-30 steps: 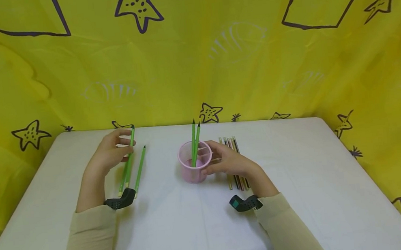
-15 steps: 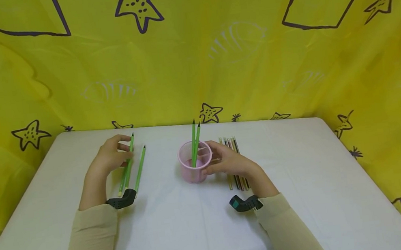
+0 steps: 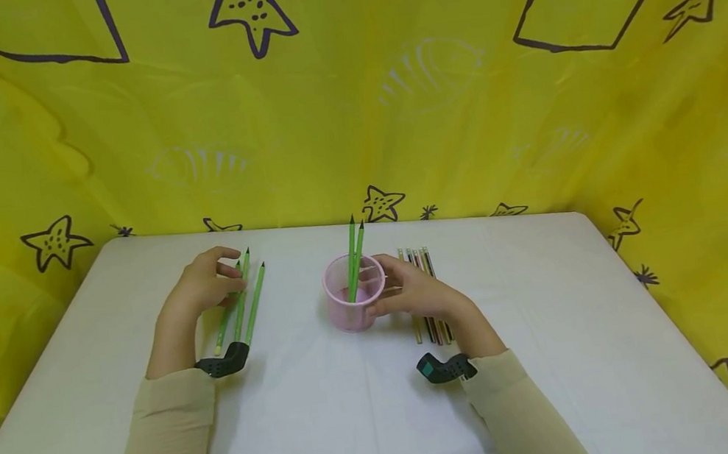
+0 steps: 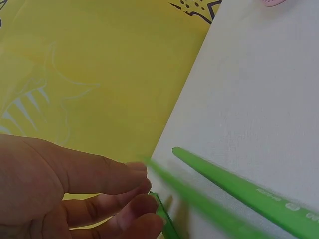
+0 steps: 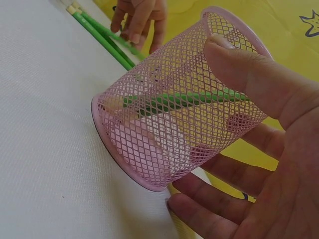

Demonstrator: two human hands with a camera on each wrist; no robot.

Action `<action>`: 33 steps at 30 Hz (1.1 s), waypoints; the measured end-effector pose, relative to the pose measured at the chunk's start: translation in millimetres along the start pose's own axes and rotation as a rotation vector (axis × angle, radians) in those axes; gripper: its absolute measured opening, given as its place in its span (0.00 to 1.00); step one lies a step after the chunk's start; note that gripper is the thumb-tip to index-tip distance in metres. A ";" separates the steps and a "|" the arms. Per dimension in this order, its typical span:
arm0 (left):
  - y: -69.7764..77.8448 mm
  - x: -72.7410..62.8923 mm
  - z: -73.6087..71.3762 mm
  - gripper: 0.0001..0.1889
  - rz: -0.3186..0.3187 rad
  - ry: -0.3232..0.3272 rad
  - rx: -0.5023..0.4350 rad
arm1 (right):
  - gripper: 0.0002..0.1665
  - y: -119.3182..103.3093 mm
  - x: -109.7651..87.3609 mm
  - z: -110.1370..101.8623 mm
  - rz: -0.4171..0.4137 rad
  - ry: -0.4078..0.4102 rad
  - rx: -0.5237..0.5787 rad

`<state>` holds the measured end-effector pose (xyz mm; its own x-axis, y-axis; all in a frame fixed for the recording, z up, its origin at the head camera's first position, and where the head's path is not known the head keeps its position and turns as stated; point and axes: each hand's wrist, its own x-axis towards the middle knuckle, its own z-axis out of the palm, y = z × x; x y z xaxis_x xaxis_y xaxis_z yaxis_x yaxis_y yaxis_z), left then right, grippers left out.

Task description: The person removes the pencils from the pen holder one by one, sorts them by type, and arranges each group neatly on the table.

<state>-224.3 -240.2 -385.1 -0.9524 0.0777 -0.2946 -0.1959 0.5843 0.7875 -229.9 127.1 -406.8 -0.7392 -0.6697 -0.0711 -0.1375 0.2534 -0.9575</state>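
My left hand (image 3: pixel 207 279) is over the left side of the table, its fingers loosely bent beside three green pencils. Its fingertips touch or nearly touch the leftmost pencil (image 4: pixel 168 221). The middle pencil (image 3: pixel 240 310), blurred in the left wrist view, lies just off the thumb tip. Farther right is the third pencil (image 3: pixel 255 305). My right hand (image 3: pixel 419 291) holds a pink mesh pencil cup (image 3: pixel 350 317), thumb near the rim and fingers round the far side. Two green pencils (image 3: pixel 355 265) lean in the cup, black points up.
Several dark and gold pencils (image 3: pixel 430 331) lie in a row partly beneath my right hand. A white cloth (image 3: pixel 331 423) covers the table. Behind it hangs a yellow curtain (image 3: pixel 341 133) with starfish drawings, meeting the table's back edge.
The middle green pencil has come down and shifted right, away from the left fingers, which have moved slightly nearer me. My right hand and the cup have stayed still.
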 end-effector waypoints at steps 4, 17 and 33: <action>0.9 1.4 1.1 0.31 -0.010 0.006 0.027 | 0.45 -1.1 -0.7 -0.5 0.007 0.002 0.007; 16.0 -9.2 -0.3 0.28 0.069 0.038 0.094 | 0.46 -1.5 -0.1 -0.2 0.011 -0.003 0.009; 51.2 -31.8 7.7 0.22 0.294 0.046 0.039 | 0.46 1.8 -0.2 0.0 -0.004 -0.008 0.014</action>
<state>-202.3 -206.4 -339.6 -0.9768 0.2119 -0.0311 0.0984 0.5731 0.8136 -230.0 127.7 -408.5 -0.7336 -0.6759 -0.0698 -0.1305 0.2409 -0.9617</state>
